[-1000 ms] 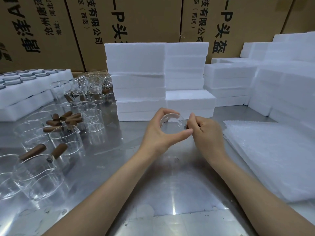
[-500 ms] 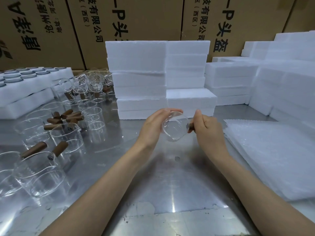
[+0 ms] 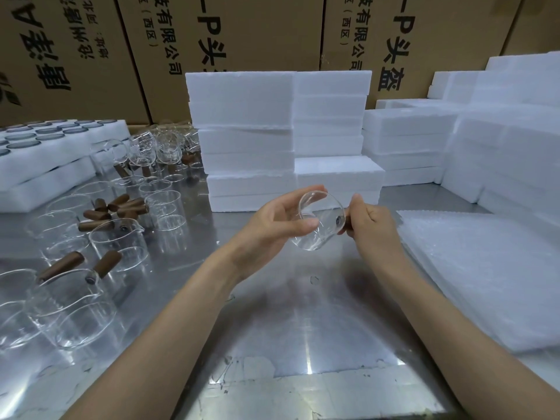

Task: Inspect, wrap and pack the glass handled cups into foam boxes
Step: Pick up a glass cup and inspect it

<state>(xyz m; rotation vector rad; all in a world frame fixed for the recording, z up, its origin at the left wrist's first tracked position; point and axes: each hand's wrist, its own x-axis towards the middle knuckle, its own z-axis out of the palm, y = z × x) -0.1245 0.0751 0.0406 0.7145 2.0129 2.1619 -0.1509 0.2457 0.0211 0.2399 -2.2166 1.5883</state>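
A clear glass cup (image 3: 322, 219) is held tilted above the steel table (image 3: 303, 313), its mouth turned up and away from me. My left hand (image 3: 272, 225) curls round its body, thumb on the near side and fingers behind the rim. My right hand (image 3: 368, 224) grips the cup's wooden handle, which is mostly hidden inside the fist. Stacked white foam boxes (image 3: 251, 140) stand just behind the hands.
Several more glass cups with brown wooden handles (image 3: 100, 237) crowd the table's left side. Foam trays with round holes (image 3: 45, 153) lie at the far left. A pile of white foam wrap sheets (image 3: 485, 274) lies at the right. Cardboard cartons (image 3: 230, 34) form the back wall.
The cup has been turned between both hands, from its rim facing me to tilted with the base lower, and it has dropped slightly.
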